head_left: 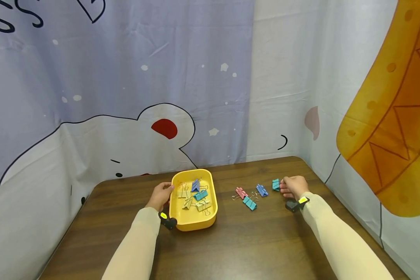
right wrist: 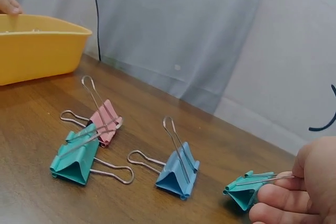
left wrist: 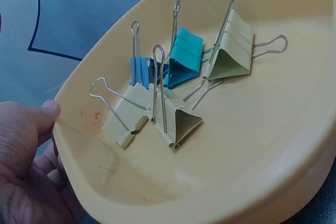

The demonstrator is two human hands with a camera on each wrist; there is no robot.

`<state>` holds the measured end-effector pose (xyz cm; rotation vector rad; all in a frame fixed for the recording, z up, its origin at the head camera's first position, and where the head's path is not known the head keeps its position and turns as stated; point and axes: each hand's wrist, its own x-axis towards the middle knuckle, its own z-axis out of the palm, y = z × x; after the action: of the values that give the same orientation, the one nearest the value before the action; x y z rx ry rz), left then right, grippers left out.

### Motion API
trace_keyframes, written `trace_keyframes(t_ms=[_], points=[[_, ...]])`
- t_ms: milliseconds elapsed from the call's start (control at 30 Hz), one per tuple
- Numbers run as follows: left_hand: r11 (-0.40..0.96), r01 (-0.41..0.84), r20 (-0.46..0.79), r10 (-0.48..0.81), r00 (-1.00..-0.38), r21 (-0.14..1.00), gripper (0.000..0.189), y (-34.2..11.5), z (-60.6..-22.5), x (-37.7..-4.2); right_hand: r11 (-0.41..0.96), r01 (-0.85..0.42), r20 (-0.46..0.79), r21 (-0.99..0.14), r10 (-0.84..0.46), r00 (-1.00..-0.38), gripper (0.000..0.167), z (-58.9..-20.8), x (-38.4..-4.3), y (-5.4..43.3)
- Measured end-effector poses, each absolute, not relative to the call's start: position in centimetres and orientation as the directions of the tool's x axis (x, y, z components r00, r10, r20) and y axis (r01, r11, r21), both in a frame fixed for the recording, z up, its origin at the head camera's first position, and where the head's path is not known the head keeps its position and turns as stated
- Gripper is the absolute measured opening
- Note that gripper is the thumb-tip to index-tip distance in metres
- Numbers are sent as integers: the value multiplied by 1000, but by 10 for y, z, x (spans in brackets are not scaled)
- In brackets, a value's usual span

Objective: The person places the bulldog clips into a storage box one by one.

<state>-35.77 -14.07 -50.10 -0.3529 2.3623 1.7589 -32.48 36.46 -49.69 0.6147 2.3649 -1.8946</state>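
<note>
My left hand (head_left: 160, 196) grips the left rim of a yellow plastic bin (head_left: 193, 226), thumb over the edge in the left wrist view. Inside lie several binder clips: a blue one (left wrist: 139, 70), a teal one (left wrist: 185, 57) and pale yellow ones (left wrist: 231, 51). Over on the right, my right hand (head_left: 295, 186) pinches the wire handle of a teal binder clip (right wrist: 245, 190) between thumb and fingers, its body low at the table. Left of that hand lie a blue binder clip (right wrist: 179, 171), a pink one (right wrist: 105, 121) and another teal one (right wrist: 74, 157).
The brown wooden table (head_left: 252, 245) carries everything. Behind it and along the right side hangs a printed cloth curtain (head_left: 217, 85), close to the table's edges. Each wrist wears a black strapped device (head_left: 293, 205).
</note>
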Motion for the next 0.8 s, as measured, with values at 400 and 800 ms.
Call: trace_keyframes(t_ms=[400, 800], points=[[273, -274, -263, -75, -962, 922, 42, -140, -500, -357, 146, 298, -273, -943, 168, -947, 33, -468, -328, 336], [286, -268, -256, -81, -963, 920, 42, -140, -499, -355, 165, 284, -270, -945, 100, -958, 29, -446, -340, 290]])
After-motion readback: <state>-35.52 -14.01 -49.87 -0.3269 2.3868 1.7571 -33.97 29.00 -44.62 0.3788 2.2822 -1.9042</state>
